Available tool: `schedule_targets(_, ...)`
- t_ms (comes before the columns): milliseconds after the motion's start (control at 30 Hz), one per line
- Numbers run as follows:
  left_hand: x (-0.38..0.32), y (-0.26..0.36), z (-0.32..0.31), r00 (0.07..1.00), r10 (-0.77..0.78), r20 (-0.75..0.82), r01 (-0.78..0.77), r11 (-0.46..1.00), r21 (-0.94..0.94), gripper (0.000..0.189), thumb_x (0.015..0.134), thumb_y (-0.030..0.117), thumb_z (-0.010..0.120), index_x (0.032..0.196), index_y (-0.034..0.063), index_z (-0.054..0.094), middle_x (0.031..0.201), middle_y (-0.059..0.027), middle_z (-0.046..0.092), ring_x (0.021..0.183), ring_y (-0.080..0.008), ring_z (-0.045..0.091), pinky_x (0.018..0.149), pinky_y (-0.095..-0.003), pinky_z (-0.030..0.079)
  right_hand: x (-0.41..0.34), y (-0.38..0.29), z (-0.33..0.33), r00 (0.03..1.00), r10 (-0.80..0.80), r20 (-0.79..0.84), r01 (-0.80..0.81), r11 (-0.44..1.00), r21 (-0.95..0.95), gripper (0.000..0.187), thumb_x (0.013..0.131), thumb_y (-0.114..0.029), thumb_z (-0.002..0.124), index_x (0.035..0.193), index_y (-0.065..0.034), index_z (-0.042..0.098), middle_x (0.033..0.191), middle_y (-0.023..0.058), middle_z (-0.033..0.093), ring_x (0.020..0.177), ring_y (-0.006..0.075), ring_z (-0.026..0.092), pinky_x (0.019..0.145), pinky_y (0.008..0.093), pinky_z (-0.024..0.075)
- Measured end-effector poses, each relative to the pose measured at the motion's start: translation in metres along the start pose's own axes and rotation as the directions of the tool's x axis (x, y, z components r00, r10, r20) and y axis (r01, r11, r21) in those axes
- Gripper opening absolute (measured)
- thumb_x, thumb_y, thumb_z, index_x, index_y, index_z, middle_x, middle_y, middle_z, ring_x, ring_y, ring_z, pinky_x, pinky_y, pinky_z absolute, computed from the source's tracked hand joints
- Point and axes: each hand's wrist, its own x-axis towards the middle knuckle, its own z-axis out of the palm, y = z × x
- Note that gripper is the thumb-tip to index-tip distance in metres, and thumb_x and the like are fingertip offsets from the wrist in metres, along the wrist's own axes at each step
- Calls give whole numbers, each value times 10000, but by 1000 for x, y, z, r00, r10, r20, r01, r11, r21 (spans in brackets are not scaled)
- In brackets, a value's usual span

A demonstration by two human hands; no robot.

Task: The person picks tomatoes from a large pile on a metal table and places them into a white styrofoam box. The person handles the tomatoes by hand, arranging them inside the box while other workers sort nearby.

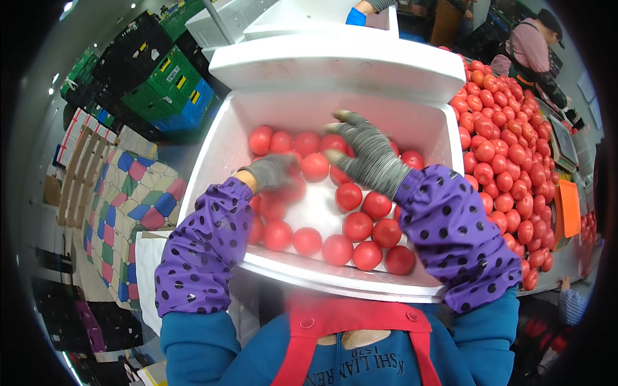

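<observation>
In front of me is a white foam box (446, 144) with tomatoes inside, lined along its walls around a bare patch of floor. My left hand (273, 171), in a grey knit glove, is low over the tomatoes at the left; it is blurred, and its fingertips lie against or over a tomato, so its grip is unclear. My right hand (369, 149), in a striped grey glove with bare fingertips, hovers over the back right, fingers spread, nothing visible in them. Beneath its thumb lies a tomato (340, 176). A single tomato (315, 167) sits between the hands.
A big heap of tomatoes (502, 159) covers the table at right, beside an orange tray (569, 207) and a scale (564, 144). Another foam box (309, 21) stands beyond, with a co-worker's hand (356, 17) at it. Stacked crates (159, 87) rise at left.
</observation>
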Motion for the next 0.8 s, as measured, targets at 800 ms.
schedule_targets(800,-1,28,3,993,33,109,23,877,-481,630,732,261,631,1284,22,442,1184,-172,534,1001,-251,575,758,-381,495,1,32,6,936,211,282,-295,907,300,324,829,-198,666,1096,-24,614,977,103,641,928,207,614,845,328,491)
